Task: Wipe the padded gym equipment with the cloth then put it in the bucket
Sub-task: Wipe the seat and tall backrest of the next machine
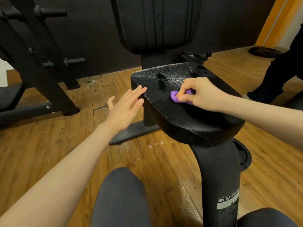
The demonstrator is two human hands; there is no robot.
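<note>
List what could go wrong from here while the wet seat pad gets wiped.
1. The purple cloth is bunched small under the right hand, so droplets on the far part of the seat pad may get missed.
2. Water already spots the wooden floor; more pushed off the edge could make it slippery.
3. No bucket is in view, so the cloth may drip when carried.

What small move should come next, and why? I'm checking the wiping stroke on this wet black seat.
Probably sweep the bunched purple cloth, pinched in the right hand, away from the body across the black padded leather seat toward the droplets beading its far half. The near part already looks dry, and the open left hand only rests its fingertips at the seat's edge.
</note>
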